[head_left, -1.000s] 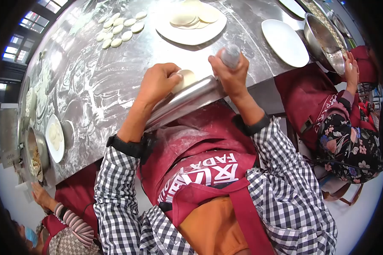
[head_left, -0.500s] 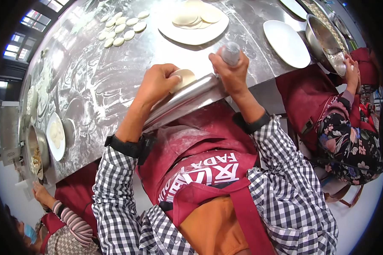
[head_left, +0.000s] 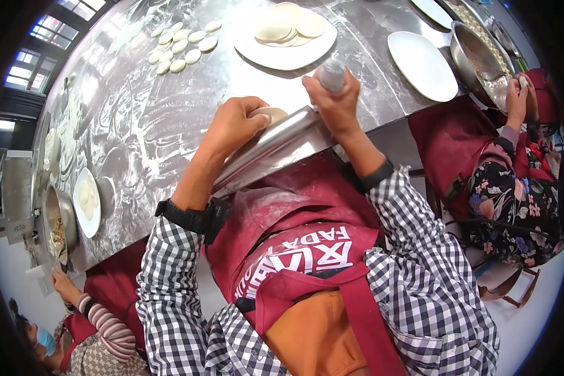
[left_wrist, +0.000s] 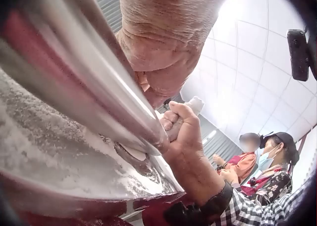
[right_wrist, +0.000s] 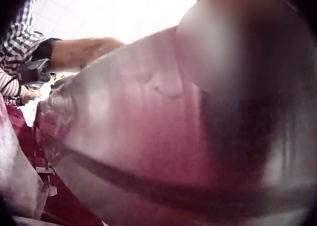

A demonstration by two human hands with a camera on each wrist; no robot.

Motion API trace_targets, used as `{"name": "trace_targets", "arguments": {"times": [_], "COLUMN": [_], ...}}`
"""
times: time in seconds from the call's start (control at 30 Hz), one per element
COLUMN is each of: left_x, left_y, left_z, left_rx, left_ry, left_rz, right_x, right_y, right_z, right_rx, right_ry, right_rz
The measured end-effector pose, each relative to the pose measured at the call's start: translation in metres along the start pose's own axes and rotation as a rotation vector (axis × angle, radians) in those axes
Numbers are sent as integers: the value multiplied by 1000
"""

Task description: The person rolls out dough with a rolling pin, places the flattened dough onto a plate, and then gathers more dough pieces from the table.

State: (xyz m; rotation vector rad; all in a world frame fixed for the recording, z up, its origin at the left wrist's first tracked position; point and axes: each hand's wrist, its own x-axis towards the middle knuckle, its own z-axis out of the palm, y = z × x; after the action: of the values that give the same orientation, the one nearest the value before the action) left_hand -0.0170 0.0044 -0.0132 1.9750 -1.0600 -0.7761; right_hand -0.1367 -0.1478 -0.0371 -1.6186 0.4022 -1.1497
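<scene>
My left hand (head_left: 238, 125) pinches a flat round dough wrapper (head_left: 272, 115) by its edge, with the thumb on top. Part of the wrapper is hidden under the hand. Close in front of it lies a rolling pin (head_left: 272, 145) with a thick, shiny metal barrel, slanting along the front of the table. My right hand (head_left: 337, 106) is wrapped round a pale handle (head_left: 331, 76) at the barrel's right end, its top showing above the fist. In the left wrist view the barrel's end comes right up to the right hand. The right wrist view is mostly blurred metal.
The steel table (head_left: 169, 125) is dusted with flour. A white plate (head_left: 288, 59) of stacked wrappers stands ahead, with several dough pieces (head_left: 180, 46) left of it. Another white plate (head_left: 423, 66) and a metal bowl (head_left: 476, 59) are at the right. People sit on both sides.
My right hand has shifted slightly left with the handle and barrel. My left hand stays at the wrapper with small shifts. The person at the right has moved their hands beside the bowl.
</scene>
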Motion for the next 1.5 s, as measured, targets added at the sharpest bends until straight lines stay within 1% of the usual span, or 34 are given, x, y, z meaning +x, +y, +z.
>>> {"name": "trace_targets", "arguments": {"times": [0.07, 0.1, 0.13, 0.17, 0.27, 0.37, 0.4, 0.53, 0.57, 0.63, 0.73, 0.77, 0.83, 0.9, 0.97, 1.03, 1.07, 1.1, 1.17, 1.2, 1.3, 1.4, 1.43, 1.5], "left_x": [1, 2, 0, -1, -4, 3, 7, 4, 3, 8, 26, 34, 55, 69, 72, 75, 82, 83, 86, 86, 99, 134, 148, 169], "left_y": [-4, -6, -7, -6, 10, 14, 11, 12, 11, 0, 11, 23, 26, 32, 23, -2, -32, -47, -62, -58, -49, -47, -40, -24], "left_z": [-3, -5, -6, -5, -3, 2, 2, 0, -1, -6, -20, -24, -32, -39, -53, -69, -82, -93, -111, -116, -119, -111, -105, -98], "left_rx": [-48, -70, -263, -233, -122, 45, 95, 101, 135, 170, 392, 299, -157, -406, -297, -131, 20, 130, 349, 514, 692, 727, 714, 776], "left_ry": [-17, -27, -32, -46, -101, 24, 90, 11, -25, -162, -269, -280, -107, 179, 300, 431, 497, 542, 628, 657, 669, 632, 606, 522], "left_rz": [-50, -72, -86, -75, -39, 70, 161, 12, 1, 39, 114, 38, -32, -4, -43, -82, -31, -41, -54, -116, -94, 168, 209, 366], "right_x": [-17, -24, -28, -30, -15, 11, 16, 10, 4, -12, -29, -30, -29, -24, -21, -18, -17, -17, -16, -15, -18, -25, -28, -31], "right_y": [-4, -12, -16, -17, -4, 5, 7, 1, -1, -4, -18, -19, -19, -18, -15, -12, -10, -10, -13, -14, -22, -26, -27, -35], "right_z": [-18, -22, -25, -27, -13, 13, 18, 12, 5, -12, -27, -28, -28, -24, -19, -17, -17, -17, -17, -18, -21, -27, -27, -29], "right_rx": [-2, 45, 51, 56, 2, 28, 29, 23, 38, -30, -37, -29, -8, -8, 1, 18, -15, -7, 3, -12, 4, -3, 12, 13], "right_ry": [-38, -35, -38, -40, -33, 5, -11, 15, -10, -28, -51, -54, -62, -54, -55, -64, -57, -56, -54, -61, -98, -136, -132, -158], "right_rz": [50, 81, 92, 102, 37, -28, -7, -55, 1, -44, 4, 13, 23, 11, 21, 51, -2, -2, -8, -17, 50, 55, 63, 101]}}
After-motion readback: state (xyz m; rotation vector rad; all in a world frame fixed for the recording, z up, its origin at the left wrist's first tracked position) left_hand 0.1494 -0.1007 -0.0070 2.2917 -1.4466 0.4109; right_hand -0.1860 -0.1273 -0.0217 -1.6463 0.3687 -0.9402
